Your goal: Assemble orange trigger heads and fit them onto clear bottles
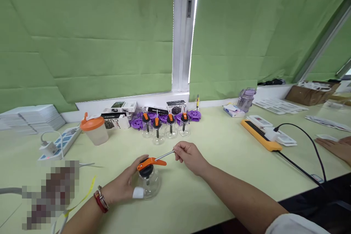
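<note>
Jar point(153, 183) in curled left hand point(124, 185), rod point(165, 155) in pinching right hand point(191, 157), "CUP" box point(120, 121) behind

Pixelated patch point(52, 195) masked something on the desk point(214, 135), the metal rod's point(164, 155) end hid inside the right grip point(189, 156), white sleeve point(294, 225) was cut off at bottom, co-worker's hand point(336, 148) at right edge, and purple parts point(137, 123) sat partly behind orange-topped jars point(157, 123).

We hold a glass jar point(153, 187) in our left hand point(126, 183); our right hand point(191, 158) pinches a metal rod point(165, 155) at the jar's orange lever point(147, 163).
</note>
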Demonstrator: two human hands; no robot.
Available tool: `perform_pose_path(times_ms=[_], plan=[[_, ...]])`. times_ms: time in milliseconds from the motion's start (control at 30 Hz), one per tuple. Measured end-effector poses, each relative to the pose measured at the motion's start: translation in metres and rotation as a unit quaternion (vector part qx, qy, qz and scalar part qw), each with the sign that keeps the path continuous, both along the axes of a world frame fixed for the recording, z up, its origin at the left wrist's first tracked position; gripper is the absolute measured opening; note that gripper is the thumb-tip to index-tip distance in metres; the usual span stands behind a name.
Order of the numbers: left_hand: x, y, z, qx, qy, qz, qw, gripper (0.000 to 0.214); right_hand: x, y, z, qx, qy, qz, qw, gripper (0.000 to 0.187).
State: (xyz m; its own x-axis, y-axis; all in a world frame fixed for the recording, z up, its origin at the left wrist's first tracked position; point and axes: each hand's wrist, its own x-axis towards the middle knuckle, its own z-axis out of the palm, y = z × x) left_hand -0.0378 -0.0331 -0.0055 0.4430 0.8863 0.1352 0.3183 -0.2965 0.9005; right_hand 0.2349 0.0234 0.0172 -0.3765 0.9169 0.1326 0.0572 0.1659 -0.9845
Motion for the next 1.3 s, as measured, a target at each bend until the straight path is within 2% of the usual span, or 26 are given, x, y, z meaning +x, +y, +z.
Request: perform_pose_path(times_ms=[100, 167, 233, 300, 400, 533, 633, 800, 900, 967, 1033, 1200, 1300], plan=[[0.016, 0.002, 0.018, -0.007, -0.046, 0.042, 0.998, 0.078, -0.003, 0.002, 0.000, -0.001, -0.008, -0.022, 1.000, 0.031], [0.029, 0.006, 0.027, -0.022, -0.071, 0.078, 0.994, 0.061, -0.005, 0.004, -0.002, 0.002, -0.013, -0.042, 0.999, 0.030], [0.040, 0.012, 0.029, -0.071, -0.132, 0.087, 0.985, 0.041, -0.007, 0.009, -0.006, 0.001, -0.008, -0.055, 0.998, 0.026], [0.049, 0.018, 0.025, -0.141, -0.221, 0.109, 0.959, 0.028, -0.010, 0.016, -0.010, 0.005, 0.011, -0.053, 0.999, 0.020], [0.054, 0.024, 0.014, -0.235, -0.306, 0.145, 0.911, 0.027, -0.013, 0.027, -0.015, 0.006, 0.052, -0.022, 0.998, 0.017], [0.054, 0.026, 0.003, -0.278, -0.326, 0.189, 0.884, 0.027, -0.018, 0.039, -0.022, -0.084, 0.058, 0.020, 0.995, 0.031], [0.053, 0.027, -0.001, -0.287, -0.324, 0.204, 0.878, 0.028, -0.024, 0.047, -0.028, -0.140, 0.025, 0.005, 0.990, 0.037], [0.049, 0.033, -0.008, -0.283, -0.330, 0.230, 0.871, 0.025, -0.032, 0.057, -0.035, -0.187, 0.082, 0.017, 0.979, 0.029], [0.046, 0.035, -0.011, -0.278, -0.327, 0.227, 0.874, 0.026, -0.035, 0.062, -0.037, -0.238, 0.034, 0.005, 0.971, 0.030], [0.045, 0.036, -0.011, -0.275, -0.326, 0.227, 0.875, 0.027, -0.036, 0.064, -0.039, -0.228, 0.013, -0.008, 0.974, 0.032], [0.045, 0.036, -0.010, -0.275, -0.324, 0.229, 0.876, 0.027, -0.036, 0.064, -0.042, -0.214, 0.036, -0.009, 0.976, 0.029], [0.046, 0.036, -0.009, -0.274, -0.316, 0.239, 0.876, 0.026, -0.037, 0.065, -0.047, -0.258, 0.026, 0.000, 0.966, 0.036], [0.046, 0.037, -0.009, -0.272, -0.314, 0.244, 0.876, 0.027, -0.037, 0.065, -0.046, -0.233, 0.061, 0.006, 0.971, 0.026]])
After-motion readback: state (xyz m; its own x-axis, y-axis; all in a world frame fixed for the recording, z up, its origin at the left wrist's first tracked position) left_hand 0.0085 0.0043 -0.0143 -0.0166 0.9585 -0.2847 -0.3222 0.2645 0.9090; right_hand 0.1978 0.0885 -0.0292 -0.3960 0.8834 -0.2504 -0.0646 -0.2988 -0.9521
